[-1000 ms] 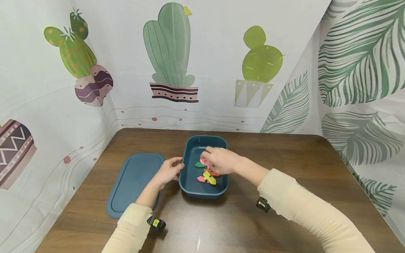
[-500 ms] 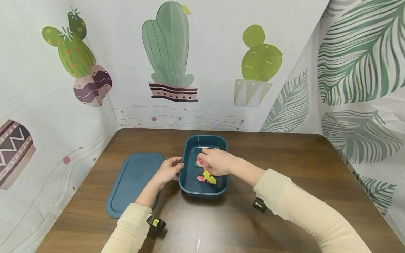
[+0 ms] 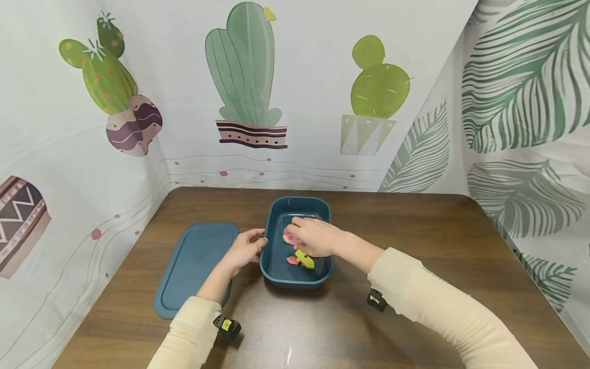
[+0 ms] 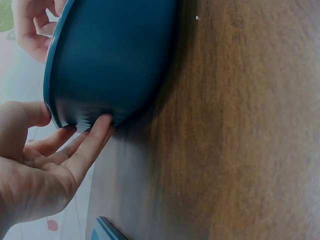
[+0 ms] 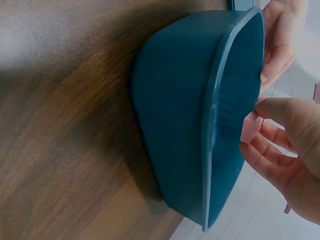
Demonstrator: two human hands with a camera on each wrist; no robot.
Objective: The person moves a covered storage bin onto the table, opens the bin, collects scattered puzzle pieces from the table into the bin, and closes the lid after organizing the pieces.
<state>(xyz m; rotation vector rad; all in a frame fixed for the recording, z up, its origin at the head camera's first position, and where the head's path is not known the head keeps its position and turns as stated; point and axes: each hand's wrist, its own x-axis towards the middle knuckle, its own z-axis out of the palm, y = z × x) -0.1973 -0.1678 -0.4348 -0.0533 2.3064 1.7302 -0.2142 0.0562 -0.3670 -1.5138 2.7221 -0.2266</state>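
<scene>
A dark blue rectangular plastic box point(image 3: 295, 283) without its lid stands on the wooden table. My left hand point(image 3: 246, 249) steadies its left side, thumb at the rim and fingers against the outer wall point(image 4: 115, 55), as the left wrist view shows. Inside the box, my right hand point(image 3: 318, 237) pinches a small flat pink piece point(image 3: 291, 239) with a round mark; the right wrist view shows this pink piece point(image 5: 251, 127) between thumb and fingers. Below that hand, a notched yellow piece point(image 3: 304, 259) with a pointed end overlaps another pink piece point(image 3: 292, 260) on the box floor.
The matching blue lid point(image 3: 195, 269) lies flat left of the box, partly under the left forearm. Brown wooden tabletop point(image 3: 405, 225) surrounds both. A white cloth point(image 3: 318, 77) printed with cacti and leaves hangs behind the table.
My right hand has moved slightly left and down in the box with the pink piece. It now hides the green and orange pieces seen earlier. The left hand has stayed put.
</scene>
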